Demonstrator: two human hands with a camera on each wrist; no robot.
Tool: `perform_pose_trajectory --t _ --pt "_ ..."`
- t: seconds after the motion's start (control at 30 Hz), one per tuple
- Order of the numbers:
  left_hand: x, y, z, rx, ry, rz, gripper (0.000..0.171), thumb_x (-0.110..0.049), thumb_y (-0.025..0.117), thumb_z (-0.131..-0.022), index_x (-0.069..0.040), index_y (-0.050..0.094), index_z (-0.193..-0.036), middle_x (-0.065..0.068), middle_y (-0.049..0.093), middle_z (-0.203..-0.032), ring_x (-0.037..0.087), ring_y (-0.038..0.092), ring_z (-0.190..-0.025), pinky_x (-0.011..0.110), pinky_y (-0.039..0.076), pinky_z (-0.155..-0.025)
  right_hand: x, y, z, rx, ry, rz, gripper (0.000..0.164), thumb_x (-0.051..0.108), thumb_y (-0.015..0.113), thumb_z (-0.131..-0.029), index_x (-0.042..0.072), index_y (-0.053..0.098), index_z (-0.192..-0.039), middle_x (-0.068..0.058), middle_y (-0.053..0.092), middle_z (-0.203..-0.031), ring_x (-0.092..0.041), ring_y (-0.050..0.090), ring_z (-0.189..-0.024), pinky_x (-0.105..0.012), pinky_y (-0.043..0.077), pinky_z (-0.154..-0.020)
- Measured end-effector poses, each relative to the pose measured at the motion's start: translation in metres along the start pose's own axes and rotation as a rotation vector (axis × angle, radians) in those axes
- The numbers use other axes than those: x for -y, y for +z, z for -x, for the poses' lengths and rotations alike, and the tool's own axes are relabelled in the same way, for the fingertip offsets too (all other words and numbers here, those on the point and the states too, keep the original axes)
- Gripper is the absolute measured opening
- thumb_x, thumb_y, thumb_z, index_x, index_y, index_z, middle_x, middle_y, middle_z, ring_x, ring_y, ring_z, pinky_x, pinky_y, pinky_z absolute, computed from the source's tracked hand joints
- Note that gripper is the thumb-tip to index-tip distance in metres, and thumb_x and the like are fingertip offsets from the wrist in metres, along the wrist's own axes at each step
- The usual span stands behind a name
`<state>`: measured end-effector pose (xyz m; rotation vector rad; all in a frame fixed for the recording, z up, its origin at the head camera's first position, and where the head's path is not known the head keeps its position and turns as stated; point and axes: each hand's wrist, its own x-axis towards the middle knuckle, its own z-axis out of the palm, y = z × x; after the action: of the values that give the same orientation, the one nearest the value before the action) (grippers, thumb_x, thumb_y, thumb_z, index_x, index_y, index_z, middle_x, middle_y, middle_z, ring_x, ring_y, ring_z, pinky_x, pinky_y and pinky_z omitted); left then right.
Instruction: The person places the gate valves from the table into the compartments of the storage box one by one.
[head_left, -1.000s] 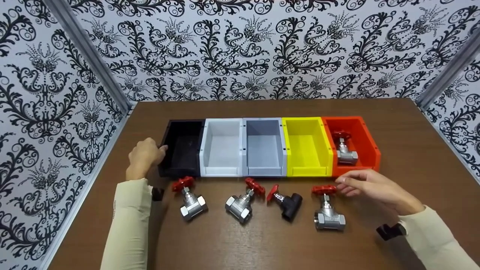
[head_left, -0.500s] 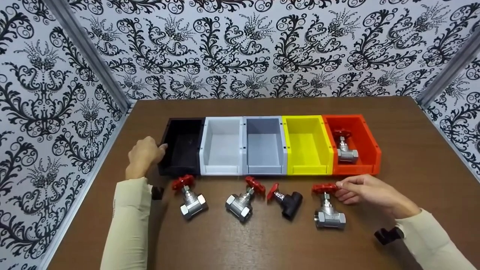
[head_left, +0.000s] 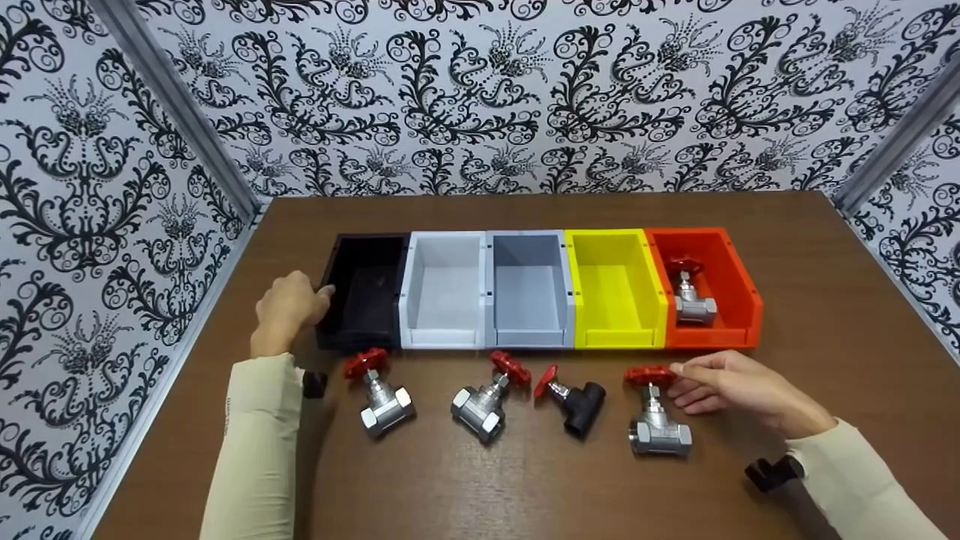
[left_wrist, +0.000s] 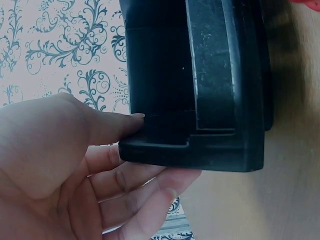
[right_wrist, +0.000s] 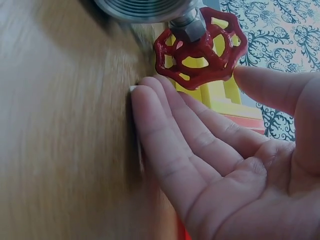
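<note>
My left hand (head_left: 291, 306) grips the left side wall of the black bin (head_left: 367, 294); the left wrist view shows the thumb inside and the fingers outside under the wall (left_wrist: 175, 156). At the right, my right hand (head_left: 739, 390) is beside a silver valve (head_left: 658, 433) lying on the table. Its thumb tip touches the rim of the red handwheel (right_wrist: 200, 55), while the other fingers reach out nearly straight, close below the wheel. Two more silver valves (head_left: 387, 409) (head_left: 478, 409) and a black-bodied valve (head_left: 581, 409), all with red handwheels, lie to the left.
Joined in a row with the black bin stand a white bin (head_left: 448, 339), a grey bin (head_left: 529, 339), a yellow bin (head_left: 621, 339) and a red bin (head_left: 739, 300). One silver valve (head_left: 695, 309) lies in the red bin. Patterned walls (head_left: 480, 97) enclose the brown table (head_left: 480, 495).
My right hand has shifted slightly left and down, its thumb coming to the handwheel. The left hand stays on the black bin, and the valves have not moved.
</note>
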<state>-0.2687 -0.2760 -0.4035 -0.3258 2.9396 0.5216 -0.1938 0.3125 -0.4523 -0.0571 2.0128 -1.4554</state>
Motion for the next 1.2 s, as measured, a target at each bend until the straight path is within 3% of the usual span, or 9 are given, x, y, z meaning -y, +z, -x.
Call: perform_pose_trajectory --t 0.4,0.63,0.9,1.2 --pt "0.002 0.001 -0.002 0.007 -0.004 0.000 0.057 -0.042 0.049 -0.100 0.011 0.058 -0.120 0.039 0.055 -0.127 0.055 0.056 -0.112 0.063 0.045 -0.087 -0.002 0.005 0.004 0.033 0.114 -0.146 0.071 0.050 0.044 -0.103 -0.015 0.049 -0.131 -0.014 0.071 -0.109 -0.026 0.070 -0.100 -0.037 0.056 -0.088" --pt "0.001 0.001 -0.002 0.014 -0.014 0.003 0.058 -0.043 0.049 -0.100 0.011 0.057 -0.122 0.039 0.053 -0.129 0.055 0.055 -0.114 0.064 0.045 -0.088 -0.003 0.005 0.008 0.085 0.117 -0.180 0.074 0.054 0.037 -0.104 -0.014 0.050 -0.131 -0.013 0.070 -0.112 -0.024 0.069 -0.104 -0.037 0.055 -0.090" --pt "0.001 0.001 0.000 -0.003 -0.009 0.004 0.053 -0.042 0.049 -0.100 0.008 0.063 -0.110 0.039 0.055 -0.126 0.055 0.056 -0.112 0.064 0.045 -0.086 -0.001 0.011 0.010 0.120 0.045 -0.064 0.069 0.046 0.035 -0.107 -0.015 0.045 -0.136 -0.011 0.065 -0.119 -0.020 0.063 -0.105 -0.034 0.055 -0.088" --pt "0.001 0.001 0.001 -0.010 -0.006 0.006 0.054 -0.041 0.050 -0.100 0.009 0.062 -0.111 0.039 0.056 -0.124 0.055 0.057 -0.110 0.063 0.046 -0.085 -0.001 0.028 0.004 0.046 0.022 0.063 0.041 0.036 0.052 -0.103 -0.002 0.064 -0.114 -0.003 0.059 -0.097 -0.016 0.057 -0.087 -0.032 0.055 -0.072"
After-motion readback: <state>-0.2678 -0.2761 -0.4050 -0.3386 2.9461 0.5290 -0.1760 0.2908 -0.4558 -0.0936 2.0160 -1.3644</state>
